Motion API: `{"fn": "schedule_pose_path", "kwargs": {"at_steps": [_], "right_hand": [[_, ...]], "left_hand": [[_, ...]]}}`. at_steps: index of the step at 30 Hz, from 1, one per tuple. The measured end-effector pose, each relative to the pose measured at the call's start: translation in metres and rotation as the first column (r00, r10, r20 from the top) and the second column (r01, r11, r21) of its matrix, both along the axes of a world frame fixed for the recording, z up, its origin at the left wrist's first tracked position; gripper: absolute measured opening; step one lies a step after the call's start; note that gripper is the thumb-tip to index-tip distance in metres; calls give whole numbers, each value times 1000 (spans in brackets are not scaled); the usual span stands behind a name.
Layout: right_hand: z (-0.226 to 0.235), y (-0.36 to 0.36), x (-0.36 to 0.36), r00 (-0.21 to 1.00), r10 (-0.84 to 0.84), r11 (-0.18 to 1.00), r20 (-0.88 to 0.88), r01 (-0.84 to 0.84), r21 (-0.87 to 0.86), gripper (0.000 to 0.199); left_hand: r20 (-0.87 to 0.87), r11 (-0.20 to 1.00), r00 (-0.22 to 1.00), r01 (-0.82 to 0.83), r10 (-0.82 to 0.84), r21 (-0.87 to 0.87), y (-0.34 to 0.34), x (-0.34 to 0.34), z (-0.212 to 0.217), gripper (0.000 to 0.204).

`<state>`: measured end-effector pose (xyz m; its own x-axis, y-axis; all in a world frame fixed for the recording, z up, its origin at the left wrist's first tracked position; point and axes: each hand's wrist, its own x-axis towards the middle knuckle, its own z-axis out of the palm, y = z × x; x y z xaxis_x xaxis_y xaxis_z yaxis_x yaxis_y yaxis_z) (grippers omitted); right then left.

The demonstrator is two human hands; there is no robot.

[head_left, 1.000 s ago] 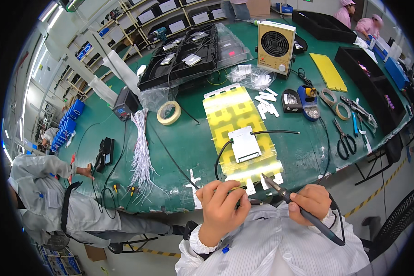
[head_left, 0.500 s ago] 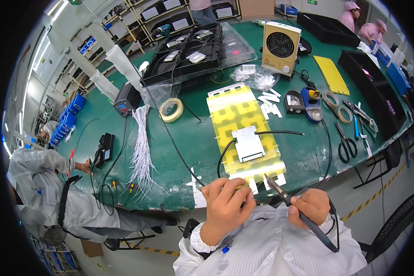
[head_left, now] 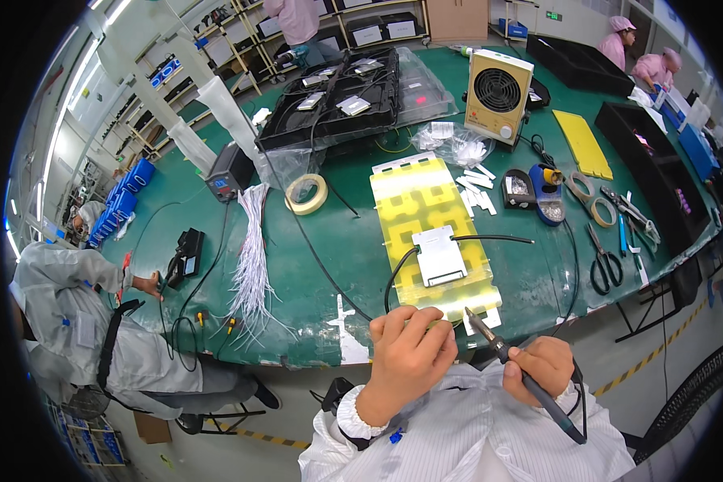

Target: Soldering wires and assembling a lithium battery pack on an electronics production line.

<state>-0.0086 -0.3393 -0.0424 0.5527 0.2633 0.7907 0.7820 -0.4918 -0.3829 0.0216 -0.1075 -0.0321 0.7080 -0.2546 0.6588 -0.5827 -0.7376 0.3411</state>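
Observation:
My right hand (head_left: 541, 368) grips a soldering iron (head_left: 490, 337) by its dark handle, tip pointing up and left over the near end of a yellow patterned mat (head_left: 406, 191). Just left of the tip, my left hand (head_left: 414, 357) has its fingers bent together at the mat's near edge. Whatever they pinch is hidden from view. On the mat lies a flat white rectangular box (head_left: 439, 257) with a black cable (head_left: 494, 238) leaving its right side. Another black cable (head_left: 390, 287) curves from its left side down to my left fingers.
Beyond the mat stand an ionizing fan (head_left: 498, 96), a soldering-iron holder (head_left: 549, 193) and white strips (head_left: 475, 193). Scissors (head_left: 606, 259) and pliers (head_left: 631, 213) lie right. Left are a tape roll (head_left: 306, 194), a white wire bundle (head_left: 251, 257) and a co-worker's hand (head_left: 147, 284).
My left hand has shifted right along the mat's near edge, closer to the iron's tip. My right hand keeps its grip on the iron. The whole view has tilted slightly.

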Motion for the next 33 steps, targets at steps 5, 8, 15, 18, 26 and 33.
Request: {"fn": "schedule_pose_path", "kwargs": {"at_steps": [5, 8, 15, 18, 26, 33], "right_hand": [[-2, 0, 0, 1000, 1, 1000, -2, -1, 12, 16], [-3, 0, -2, 1000, 3, 1000, -10, -3, 13, 16], [0, 1, -3, 1000, -15, 1000, -13, 14, -17, 18], [0, 2, -3, 1000, -13, 1000, -6, 13, -8, 17], [1, -1, -6, 999, 6, 1000, -35, -6, 21, 18], [2, 4, -1, 1000, -5, 999, -26, 6, 33, 18]], "left_hand": [[-22, 1000, 1000, 12, -11, 12, -2, 2, -1, 19], [-27, 1000, 999, 21, -21, 2, -2, 1, -1, 21], [-36, 996, 998, 48, -51, -78, 8, -5, 0, 25], [-27, 989, 997, 65, -69, -131, 11, -7, 1, 24], [42, 994, 996, -85, 83, 63, 13, -15, 9, 21], [46, 997, 998, -46, 43, 64, 6, -7, 8, 20]]}}
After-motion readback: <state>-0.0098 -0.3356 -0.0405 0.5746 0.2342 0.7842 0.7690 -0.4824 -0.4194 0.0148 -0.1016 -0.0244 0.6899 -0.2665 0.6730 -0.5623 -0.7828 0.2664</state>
